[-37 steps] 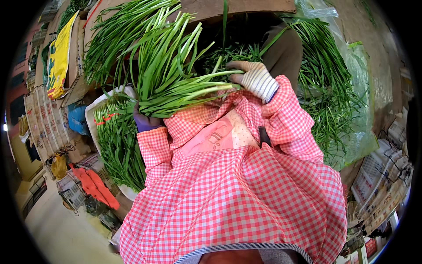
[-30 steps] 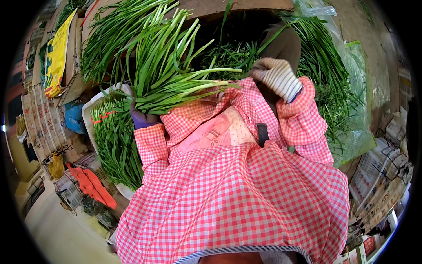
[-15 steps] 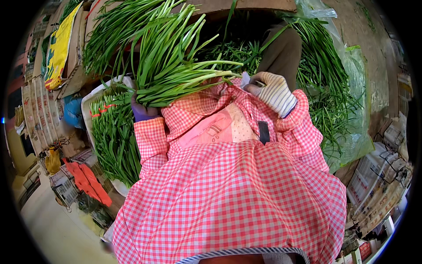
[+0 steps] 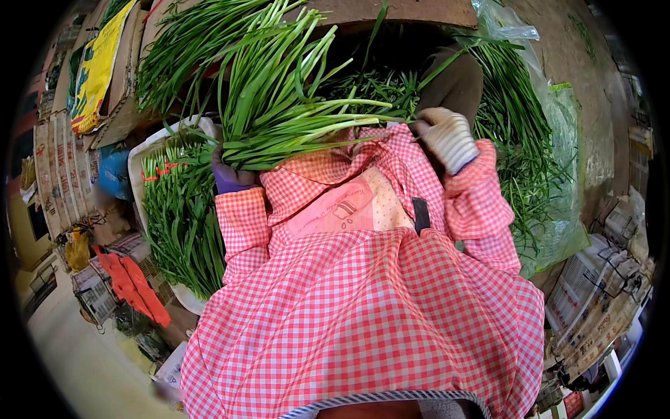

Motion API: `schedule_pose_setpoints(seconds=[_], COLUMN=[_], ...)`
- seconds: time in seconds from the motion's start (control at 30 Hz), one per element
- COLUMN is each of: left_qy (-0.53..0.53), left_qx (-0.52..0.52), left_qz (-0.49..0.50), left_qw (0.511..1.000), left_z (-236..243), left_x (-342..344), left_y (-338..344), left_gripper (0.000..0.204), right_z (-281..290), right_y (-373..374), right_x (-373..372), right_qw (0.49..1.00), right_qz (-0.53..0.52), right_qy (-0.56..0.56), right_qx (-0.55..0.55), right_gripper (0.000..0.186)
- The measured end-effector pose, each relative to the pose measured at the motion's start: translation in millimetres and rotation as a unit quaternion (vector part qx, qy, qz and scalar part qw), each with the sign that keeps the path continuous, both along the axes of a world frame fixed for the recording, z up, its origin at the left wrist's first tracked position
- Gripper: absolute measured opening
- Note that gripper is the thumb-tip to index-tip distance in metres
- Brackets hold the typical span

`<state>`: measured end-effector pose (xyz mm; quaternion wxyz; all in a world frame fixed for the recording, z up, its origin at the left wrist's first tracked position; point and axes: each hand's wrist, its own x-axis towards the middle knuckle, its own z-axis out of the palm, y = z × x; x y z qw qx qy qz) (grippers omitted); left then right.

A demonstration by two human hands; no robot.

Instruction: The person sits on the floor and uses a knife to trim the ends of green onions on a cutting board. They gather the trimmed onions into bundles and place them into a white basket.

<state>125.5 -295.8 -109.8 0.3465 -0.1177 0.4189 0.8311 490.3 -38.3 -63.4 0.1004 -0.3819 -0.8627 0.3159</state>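
My left hand (image 4: 232, 174), in a purple glove, is closed around the leafy part of a bunch of garlic chives (image 4: 296, 136). The pale stem ends point right across my lap. Just past those ends is my right hand (image 4: 448, 140), in a white striped knit glove, slightly blurred. Its fingers are curled in; whatever they hold, if anything, is hidden. Another heap of chives (image 4: 188, 63) lies beyond the held bunch at the far left.
A white basket (image 4: 137, 188) full of chives with red ties stands at my left. Loose chives (image 4: 516, 112) lie on clear plastic sheeting (image 4: 569, 181) at my right. A cardboard edge (image 4: 405, 10) runs along the far side. Bundled cardboard and an orange cloth (image 4: 132, 283) lie at left.
My right hand has moved a little right and away from the stem ends; the pale scrap at its fingertips no longer shows there. My left hand keeps its hold on the bunch.
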Motion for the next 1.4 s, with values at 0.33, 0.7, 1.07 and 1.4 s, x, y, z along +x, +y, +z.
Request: schedule_pose_setpoints(seconds=[0.33, 0.7, 1.07, 1.4], left_qy=[0.153, 0.026, -0.027, -0.053], left_qx=[-0.042, 0.034, 0.081, 0.104], left_qz=[-0.042, -0.051, -0.08, -0.103], left_qw=[0.986, 0.998, 0.993, 0.988], left_z=[-4.0, 5.5, 28.8, 37.9], left_x=[5.0, 1.2, 8.7, 12.5], left_y=[-1.4, 1.1, 9.4, 15.7], left_gripper=[0.039, 0.035, 0.036, 0.037], right_z=[66.7, 38.6, 28.4, 26.5], right_y=[-12.9, 26.5, 42.0, 21.2], right_x=[-58.2, -22.0, -155.5, -128.9], right_qw=[0.973, 0.976, 0.953, 0.95], right_qz=[0.219, -0.07, 0.265, 0.252], right_qy=[0.071, 0.021, -0.141, -0.134], right_qx=[0.032, -0.206, -0.034, -0.127], right_gripper=[0.019, 0.026, 0.029, 0.044])
